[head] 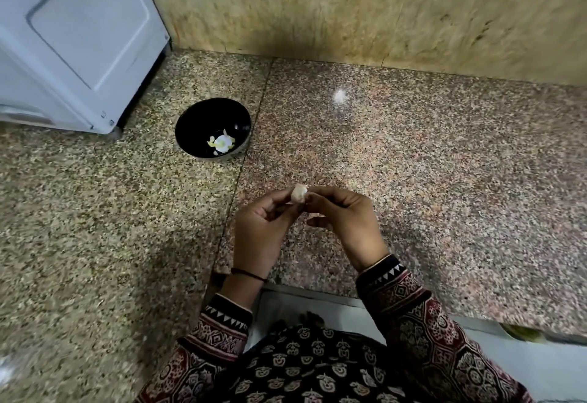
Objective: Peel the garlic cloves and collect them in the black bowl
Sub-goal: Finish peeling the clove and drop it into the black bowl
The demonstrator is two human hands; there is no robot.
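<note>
Head view: left hand (pixel 259 228) and right hand (pixel 344 218) both pinch one garlic clove (pixel 299 193) above the granite counter (pixel 413 164). Black bowl (pixel 203 120) (pale garlic pieces (pixel 222 144) inside) sits well apart, near a white appliance (pixel 73 37).

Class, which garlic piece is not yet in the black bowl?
The garlic clove pinched between left hand and right hand; the other pieces lie inside the black bowl.
</note>
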